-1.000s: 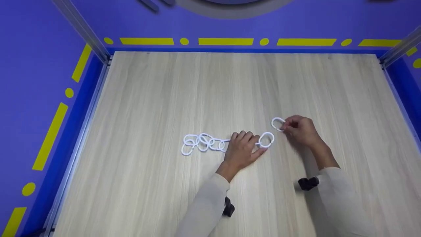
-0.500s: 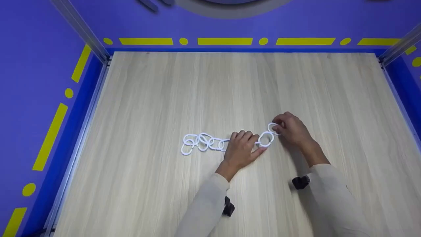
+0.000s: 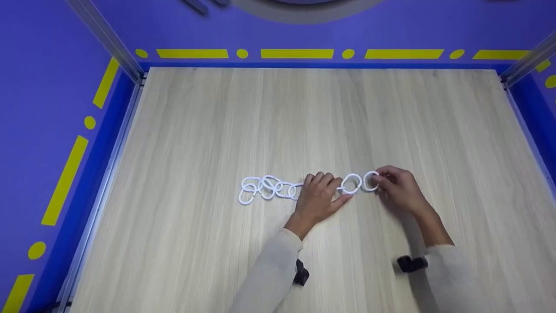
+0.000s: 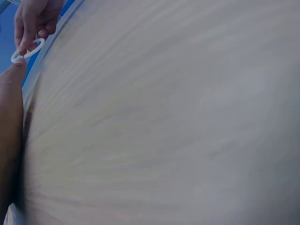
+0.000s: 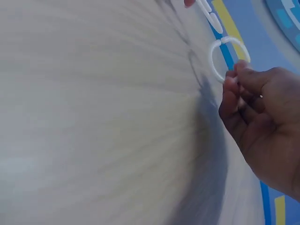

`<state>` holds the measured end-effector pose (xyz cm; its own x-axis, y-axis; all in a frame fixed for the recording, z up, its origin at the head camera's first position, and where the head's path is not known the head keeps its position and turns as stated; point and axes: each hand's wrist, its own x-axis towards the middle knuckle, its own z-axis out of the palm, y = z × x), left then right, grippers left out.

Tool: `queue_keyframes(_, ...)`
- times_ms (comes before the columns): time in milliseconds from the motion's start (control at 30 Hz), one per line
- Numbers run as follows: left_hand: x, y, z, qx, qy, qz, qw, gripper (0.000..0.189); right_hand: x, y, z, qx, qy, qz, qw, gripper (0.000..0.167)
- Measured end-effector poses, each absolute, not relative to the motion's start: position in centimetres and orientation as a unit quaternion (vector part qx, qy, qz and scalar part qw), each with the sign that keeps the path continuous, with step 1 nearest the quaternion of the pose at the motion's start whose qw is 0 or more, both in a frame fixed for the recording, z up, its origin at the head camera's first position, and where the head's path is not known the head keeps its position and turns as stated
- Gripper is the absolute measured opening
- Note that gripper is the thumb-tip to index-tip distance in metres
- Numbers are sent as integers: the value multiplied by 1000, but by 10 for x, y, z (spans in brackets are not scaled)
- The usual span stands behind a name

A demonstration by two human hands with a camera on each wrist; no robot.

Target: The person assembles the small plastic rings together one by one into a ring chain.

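A chain of white plastic links point(image 3: 268, 198) lies on the table, running from the left to beneath my left hand point(image 3: 319, 195). That hand grips the chain from above, and its palm hides several links. Beyond its thumb, the oval end link point(image 3: 360, 181) sticks out to the right. My right hand point(image 3: 402, 187) pinches a separate white ring link point(image 3: 364, 182) between thumb and fingertips, just right of the end link and apart from it. In the right wrist view, a small gap shows in this ring link point(image 5: 212, 58), on the side away from the fingers.
Pale wood-grain table point(image 3: 260, 121) lies under both hands. Blue panels point(image 3: 295, 37) with yellow dashes and dots rise at the back and sides, with metal posts point(image 3: 110, 39) at the corners. Black wrist devices point(image 3: 300, 274) are worn at both sleeves.
My right hand first brought the ring link left against the end link, then drew it back to the right and nearer me. My left hand and the chain stay put.
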<state>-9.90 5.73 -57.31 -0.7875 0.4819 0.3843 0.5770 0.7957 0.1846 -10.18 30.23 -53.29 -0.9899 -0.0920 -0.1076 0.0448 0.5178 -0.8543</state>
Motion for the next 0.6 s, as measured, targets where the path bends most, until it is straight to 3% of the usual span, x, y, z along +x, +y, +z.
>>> queue_keyframes(233, -99, 56, -572, -284, -934, -153, 151, 47, -74, 294, -537, -28, 822, -566, 46, 13)
queue_keyframes(600, -98, 57, -573, -291, -929, -137, 184, 46, -67, 275, -541, -19, 839, -543, -19, 6)
